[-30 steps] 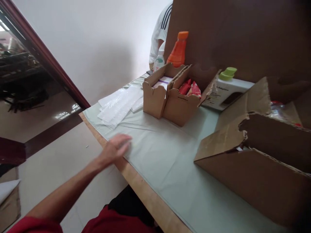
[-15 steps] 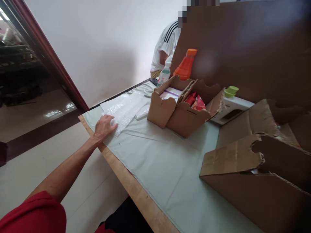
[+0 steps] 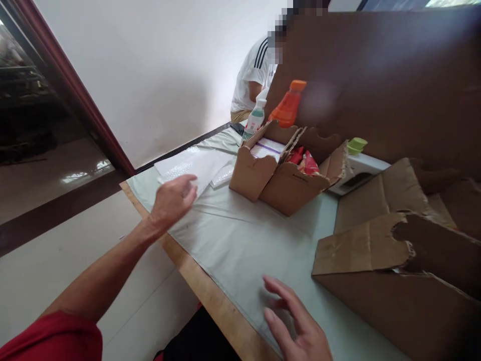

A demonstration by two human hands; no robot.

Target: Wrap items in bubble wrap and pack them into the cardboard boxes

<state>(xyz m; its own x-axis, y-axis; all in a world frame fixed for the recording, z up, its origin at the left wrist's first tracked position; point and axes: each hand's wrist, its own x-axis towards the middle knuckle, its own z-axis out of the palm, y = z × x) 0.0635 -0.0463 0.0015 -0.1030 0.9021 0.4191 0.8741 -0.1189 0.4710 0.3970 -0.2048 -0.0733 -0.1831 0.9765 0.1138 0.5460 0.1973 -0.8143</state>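
Bubble wrap (image 3: 203,163) in the head view lies in flat, overlapping pieces at the far left of the table, on a pale green cloth (image 3: 240,240). The left hand (image 3: 175,198) is at the near side of these pieces, back of the hand upward, fingers bent and the thumb set apart from them; whether they grip a sheet or merely hang over it I cannot tell. A red sleeve (image 3: 56,336) covers the upper part of that arm. At the near side, the right hand (image 3: 296,321) is held above the cloth by the wooden edge (image 3: 210,296), its thumb and fingers spread apart with nothing between them.

To the right of the wrap stand two small cardboard boxes side by side: the left box (image 3: 248,175) contains white packs with a purple stripe (image 3: 267,147), the right box (image 3: 293,193) red packets (image 3: 310,163). Behind them are a clear bottle (image 3: 254,120) with a white cap and an orange bottle (image 3: 287,106). Farther right is a white container (image 3: 370,164) with a green cap (image 3: 356,145). A larger cardboard box (image 3: 376,301) fills the near right. A brown panel (image 3: 394,85) rises along the far right, and past its left end a person in a white shirt (image 3: 246,82) with dark shoulder stripes is partly visible.
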